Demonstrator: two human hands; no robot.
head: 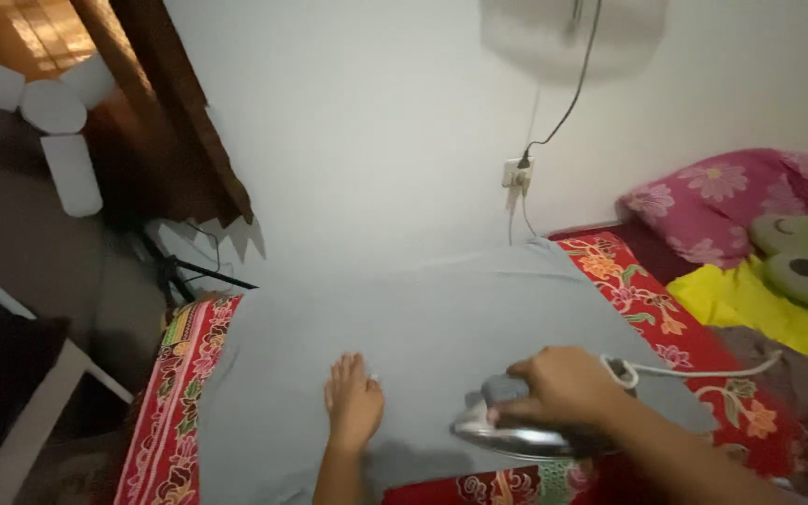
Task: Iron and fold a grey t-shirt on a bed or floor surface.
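Grey cloth [441, 318] lies mid-frame over the floral mat [180, 393], mostly smooth by our judgement. Our right hand [563, 385] clamps the iron [516, 432] at its lower right edge; our left hand [353, 400] presses flat, fingers apart.

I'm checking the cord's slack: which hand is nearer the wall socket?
Left, though only slightly. The left hand lies flat on the grey cloth, below and left of the wall socket. The right hand grips the iron, lower and just right of it.
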